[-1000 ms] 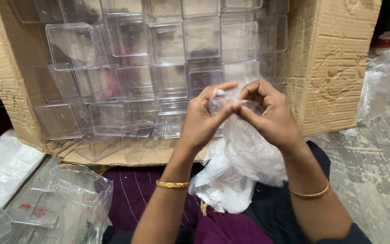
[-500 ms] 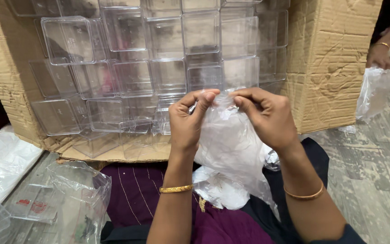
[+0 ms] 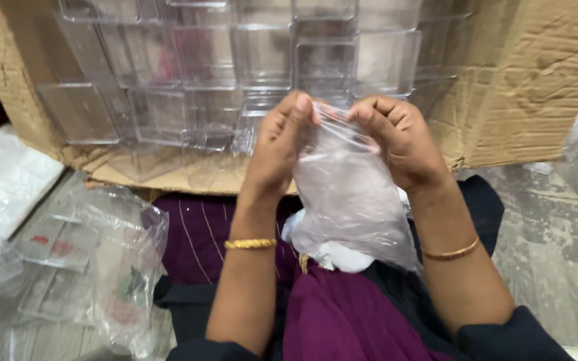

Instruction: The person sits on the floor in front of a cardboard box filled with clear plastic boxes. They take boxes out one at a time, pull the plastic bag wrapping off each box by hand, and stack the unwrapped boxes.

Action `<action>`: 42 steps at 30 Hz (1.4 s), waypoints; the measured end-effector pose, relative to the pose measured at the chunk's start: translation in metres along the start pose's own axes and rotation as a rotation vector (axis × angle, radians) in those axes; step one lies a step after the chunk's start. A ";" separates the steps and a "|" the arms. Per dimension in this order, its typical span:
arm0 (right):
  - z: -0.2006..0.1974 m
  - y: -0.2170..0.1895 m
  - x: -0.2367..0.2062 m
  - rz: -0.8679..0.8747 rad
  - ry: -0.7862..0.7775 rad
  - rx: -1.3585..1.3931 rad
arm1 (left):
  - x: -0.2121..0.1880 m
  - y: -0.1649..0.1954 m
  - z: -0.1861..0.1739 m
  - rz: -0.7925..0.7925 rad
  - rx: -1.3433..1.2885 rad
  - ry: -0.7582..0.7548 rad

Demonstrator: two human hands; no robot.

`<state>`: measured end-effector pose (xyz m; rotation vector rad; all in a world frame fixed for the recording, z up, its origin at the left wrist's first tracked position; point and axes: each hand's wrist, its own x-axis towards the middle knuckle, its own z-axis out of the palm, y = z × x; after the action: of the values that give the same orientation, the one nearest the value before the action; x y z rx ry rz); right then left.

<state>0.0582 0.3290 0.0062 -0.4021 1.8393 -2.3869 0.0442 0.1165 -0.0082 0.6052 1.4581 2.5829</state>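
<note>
In front of the chest, over the lap: left hand (image 3: 277, 148) and right hand (image 3: 396, 140) both raised, fingertips of each pinched shut on the top edge of a thin clear crinkled plastic bag (image 3: 349, 200). Bag hanging down between the wrists, lower end bunched near the purple cloth on the lap (image 3: 342, 314). Mouth of bag looks stretched between the two pinches; possibly being opened or sealed, hard to tell through the glare.

Doing it well, as a judgement: keep pinches close to the rim, pull the two sides apart evenly, avoid tearing the thin film, keep the bag off the box edge.

Behind the hands: large open brown cardboard carton (image 3: 543, 87) lying on its side, stacked full of clear square plastic boxes (image 3: 262, 57). Lower left: another clear plastic bag holding flat clear cases (image 3: 112, 257) on the floor. Thin gold bangle on left wrist (image 3: 250, 244), thin bangle on right wrist (image 3: 451, 253).

Versus half a second ago: hands a little higher and closer to the camera, same two-handed pinch kept on the rim, bag pulled tauter at the top. Other person's hand at upper right gone from view. Carton and boxes unmoved.
</note>
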 end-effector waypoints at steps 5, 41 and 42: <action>-0.018 0.027 0.004 -0.063 -0.203 0.171 | 0.003 0.012 -0.040 -0.050 0.061 -0.147; -0.032 0.195 0.009 0.204 0.002 -0.008 | -0.065 -0.148 -0.179 0.396 1.481 0.406; -0.031 0.195 0.009 0.204 -0.011 -0.015 | -0.065 -0.149 -0.180 0.177 1.413 0.452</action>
<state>0.0261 0.3043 -0.1873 -0.2167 1.7989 -2.2333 0.0182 0.0339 -0.2342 0.1776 3.3844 1.3668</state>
